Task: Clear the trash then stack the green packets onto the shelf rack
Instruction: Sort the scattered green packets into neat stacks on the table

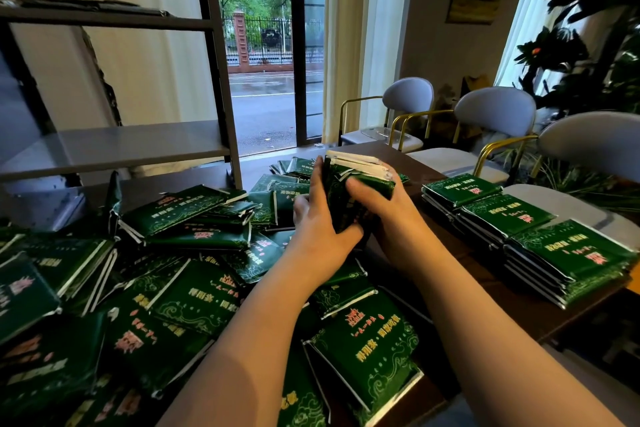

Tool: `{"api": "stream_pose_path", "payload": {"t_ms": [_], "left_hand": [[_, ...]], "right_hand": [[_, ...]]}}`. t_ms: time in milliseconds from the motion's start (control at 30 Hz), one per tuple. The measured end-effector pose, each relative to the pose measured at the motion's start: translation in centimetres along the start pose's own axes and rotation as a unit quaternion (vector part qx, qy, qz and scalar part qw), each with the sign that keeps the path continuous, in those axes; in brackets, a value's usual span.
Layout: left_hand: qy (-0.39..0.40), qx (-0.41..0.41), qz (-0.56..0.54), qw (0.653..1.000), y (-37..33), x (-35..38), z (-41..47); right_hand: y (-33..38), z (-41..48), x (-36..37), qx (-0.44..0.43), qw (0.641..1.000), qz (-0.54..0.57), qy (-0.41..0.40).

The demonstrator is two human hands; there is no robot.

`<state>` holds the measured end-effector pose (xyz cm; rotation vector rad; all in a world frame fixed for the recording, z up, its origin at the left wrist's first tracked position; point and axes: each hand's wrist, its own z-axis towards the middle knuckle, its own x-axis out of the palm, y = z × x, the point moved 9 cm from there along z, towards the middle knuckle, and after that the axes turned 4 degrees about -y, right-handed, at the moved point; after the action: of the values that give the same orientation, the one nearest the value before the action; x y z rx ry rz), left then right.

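Both hands hold a bundle of green packets (360, 184) upright above the table's middle. My left hand (318, 218) grips its left side, and my right hand (384, 208) wraps the right side with the thumb over the top. A loose heap of green packets (166, 288) with gold print covers the left and near part of the table. Three neat stacks of green packets (526, 229) line the table's right edge. The grey shelf rack (121, 146) stands at the left; its middle board is bare.
The dark wooden table (485, 281) shows between the heap and the stacks. Several pale chairs (491, 114) with gold frames stand to the right of the table. A leafy plant (595, 45) fills the far right. An open glass door (266, 80) faces a street.
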<state>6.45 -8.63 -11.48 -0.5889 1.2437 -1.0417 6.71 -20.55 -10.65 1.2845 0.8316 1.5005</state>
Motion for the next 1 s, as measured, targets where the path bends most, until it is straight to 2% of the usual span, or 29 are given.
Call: {"api": "stream_pose_path", "payload": {"t_ms": [100, 300, 433, 500, 600, 767, 933, 1000], "left_hand": [[-0.003, 0.002, -0.01, 1.0, 0.1, -0.1, 0.3], [-0.034, -0.025, -0.109, 0.993, 0.6, -0.7, 0.6], [0.035, -0.095, -0.221, 0.97, 1.4, 1.1, 0.6], [0.062, -0.122, -0.274, 0.952, 1.9, 2.2, 0.7], [0.05, -0.136, -0.3, 0.943, 2.5, 2.3, 0.8], [-0.008, -0.182, -0.311, 0.933, 4.0, 1.3, 1.3], [0.016, -0.193, -0.333, 0.923, 2.9, 0.7, 1.1], [0.026, -0.195, -0.298, 0.934, 2.5, 0.5, 1.1]], "right_hand": [[0.3, 0.3, -0.1, -0.027, 0.999, -0.013, 0.022], [0.4, 0.4, -2.2, 0.0, 0.994, 0.081, -0.077], [-0.7, 0.6, -3.4, 0.059, 0.979, 0.131, -0.145], [-1.1, 0.5, -3.7, 0.068, 0.976, 0.122, -0.168], [-1.5, 0.5, -3.4, 0.082, 0.978, 0.095, -0.165], [-1.8, 0.5, -3.4, 0.092, 0.981, 0.076, -0.151], [-1.8, -0.3, -4.1, 0.13, 0.971, 0.025, -0.199], [-1.4, -0.9, -4.6, 0.143, 0.966, -0.005, -0.215]]}}
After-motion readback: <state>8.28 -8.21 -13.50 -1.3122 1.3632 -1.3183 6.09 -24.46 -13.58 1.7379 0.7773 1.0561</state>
